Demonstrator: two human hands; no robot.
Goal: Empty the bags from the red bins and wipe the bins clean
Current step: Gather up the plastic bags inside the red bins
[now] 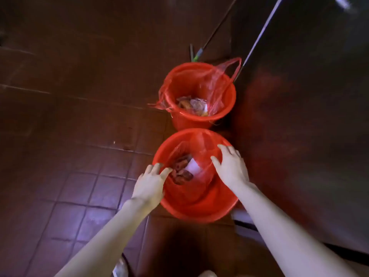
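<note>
Dark tiled floor (79, 186). Left hand (149, 184) spread at the left rim of the near bin (199, 214), right hand (231, 166) spread over its bag (201, 146); far bin (189, 122) just behind.

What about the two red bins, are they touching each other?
Cannot tell. In the head view the rim of the near bin overlaps the base of the far bin, hiding any gap.

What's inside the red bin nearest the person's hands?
A thin red bag lines the near bin, holding reddish-brown scraps and something white. Anything beneath them is hidden.
</note>
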